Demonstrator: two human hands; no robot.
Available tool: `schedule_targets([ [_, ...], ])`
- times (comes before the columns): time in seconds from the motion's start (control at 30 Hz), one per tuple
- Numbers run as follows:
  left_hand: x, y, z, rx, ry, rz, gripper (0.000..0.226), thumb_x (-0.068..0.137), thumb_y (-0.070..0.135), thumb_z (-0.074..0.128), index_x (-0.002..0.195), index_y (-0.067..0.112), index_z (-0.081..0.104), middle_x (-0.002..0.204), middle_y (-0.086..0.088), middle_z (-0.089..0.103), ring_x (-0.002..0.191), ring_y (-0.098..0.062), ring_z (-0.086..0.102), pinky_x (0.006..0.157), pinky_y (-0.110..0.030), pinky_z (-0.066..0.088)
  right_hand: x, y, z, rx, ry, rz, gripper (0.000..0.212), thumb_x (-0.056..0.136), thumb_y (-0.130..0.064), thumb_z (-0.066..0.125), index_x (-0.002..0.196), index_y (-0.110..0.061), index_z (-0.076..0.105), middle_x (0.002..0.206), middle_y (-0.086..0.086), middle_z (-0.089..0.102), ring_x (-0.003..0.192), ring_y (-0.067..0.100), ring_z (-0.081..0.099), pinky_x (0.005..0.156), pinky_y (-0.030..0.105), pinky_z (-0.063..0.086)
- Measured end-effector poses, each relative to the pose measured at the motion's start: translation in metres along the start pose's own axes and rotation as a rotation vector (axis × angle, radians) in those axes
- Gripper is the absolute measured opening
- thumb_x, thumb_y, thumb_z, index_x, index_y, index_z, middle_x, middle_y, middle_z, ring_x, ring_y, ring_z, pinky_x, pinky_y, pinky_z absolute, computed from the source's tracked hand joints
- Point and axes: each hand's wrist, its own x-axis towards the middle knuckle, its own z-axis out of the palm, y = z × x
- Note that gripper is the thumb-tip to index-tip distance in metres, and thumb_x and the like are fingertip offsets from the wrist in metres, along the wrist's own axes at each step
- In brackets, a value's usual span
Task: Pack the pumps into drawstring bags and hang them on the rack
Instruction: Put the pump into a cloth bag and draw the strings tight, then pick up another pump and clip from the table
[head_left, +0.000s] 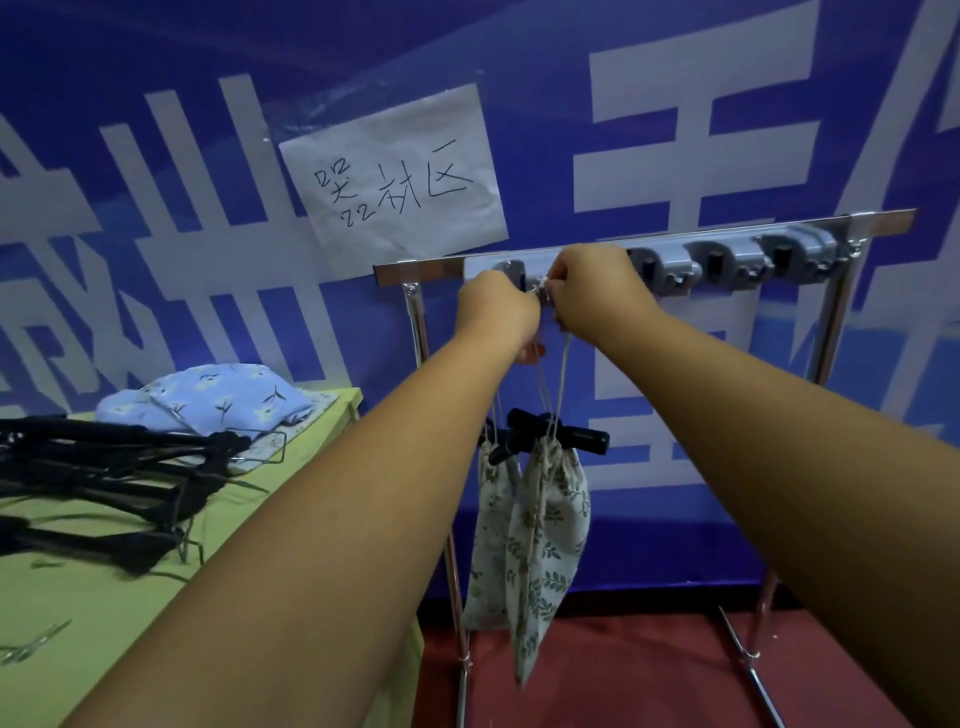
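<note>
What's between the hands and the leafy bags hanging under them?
In the head view, pale drawstrings run down from the left hand and right hand to the bags; a black pump handle pokes out at their tops.

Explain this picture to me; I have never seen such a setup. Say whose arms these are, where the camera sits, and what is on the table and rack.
No machine here: a person works with bare hands, filmed by one camera on their head, looking forward and down. The left hand and right hand reach to the rack and pinch the drawstrings among its grey holders. Below hang two leaf-print bags, with a black pump handle sticking out on top. On the green table at the left lie more black pumps and folded blue flowered bags. A handwritten paper note is taped to the blue wall.
</note>
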Motion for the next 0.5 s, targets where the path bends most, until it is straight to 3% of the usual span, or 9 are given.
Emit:
schedule_targets([
  [0.13, -0.011, -0.019, -0.002, -0.087, -0.177, -0.031, 0.026, 0.102, 0.018, 0.063, 0.078, 0.009, 0.069, 0.087, -0.025, 0.077, 0.075, -0.038, 0.079, 0.069, -0.054, 0.067, -0.01, 0.008, 0.018, 0.036, -0.045, 0.059, 0.028, 0.106, -0.007, 0.056, 0.083, -0.002, 0.072, 0.081, 0.021, 0.074, 0.079, 0.038, 0.075, 0.073, 0.053, 0.066],
  [0.2, -0.021, -0.027, -0.012, -0.121, -0.216, -0.042, 0.02, 0.104, 0.015, 0.059, 0.089, 0.011, 0.071, 0.091, -0.017, 0.078, 0.08, -0.032, 0.078, 0.083, -0.05, 0.066, -0.018, 0.009, 0.021, 0.053, -0.02, 0.071, 0.028, 0.104, -0.002, 0.055, 0.081, 0.0, 0.069, 0.076, 0.021, 0.069, 0.074, 0.038, 0.069, 0.07, 0.05, 0.063],
  [0.27, -0.029, -0.036, -0.025, -0.151, -0.238, -0.061, 0.017, 0.105, 0.015, 0.056, 0.102, 0.009, 0.072, 0.103, -0.015, 0.079, 0.087, -0.029, 0.079, 0.09, -0.045, 0.063, -0.028, 0.004, 0.02, 0.035, -0.019, 0.095, 0.017, 0.105, 0.0, 0.055, 0.094, -0.002, 0.068, 0.081, 0.019, 0.063, 0.072, 0.036, 0.059, 0.068, 0.047, 0.055],
  [0.33, -0.043, -0.049, -0.042, -0.191, -0.273, -0.093, 0.019, 0.106, 0.015, 0.058, 0.114, 0.005, 0.071, 0.107, -0.016, 0.078, 0.091, -0.031, 0.08, 0.089, -0.041, 0.064, -0.038, 0.0, 0.023, 0.011, -0.038, 0.128, 0.016, 0.106, -0.002, 0.054, 0.092, -0.006, 0.059, 0.074, 0.013, 0.051, 0.063, 0.028, 0.046, 0.057, 0.037, 0.043],
  [0.4, -0.057, -0.065, -0.06, -0.213, -0.305, -0.113, 0.021, 0.105, 0.016, 0.06, 0.117, 0.003, 0.071, 0.106, -0.017, 0.079, 0.088, -0.03, 0.08, 0.085, -0.041, 0.065, -0.052, -0.009, 0.027, 0.027, -0.041, 0.134, 0.026, 0.106, -0.004, 0.052, 0.08, -0.005, 0.053, 0.066, 0.008, 0.042, 0.056, 0.023, 0.036, 0.06, 0.035, 0.037],
  [0.5, -0.078, -0.091, -0.087, -0.249, -0.285, -0.148, 0.021, 0.103, 0.016, 0.061, 0.116, 0.004, 0.072, 0.105, -0.015, 0.079, 0.083, -0.027, 0.079, 0.084, -0.044, 0.065, -0.081, -0.035, 0.035, 0.127, -0.076, 0.102, 0.036, 0.108, -0.013, 0.051, 0.075, -0.002, 0.061, 0.064, 0.015, 0.052, 0.057, 0.029, 0.045, 0.062, 0.038, 0.041],
])
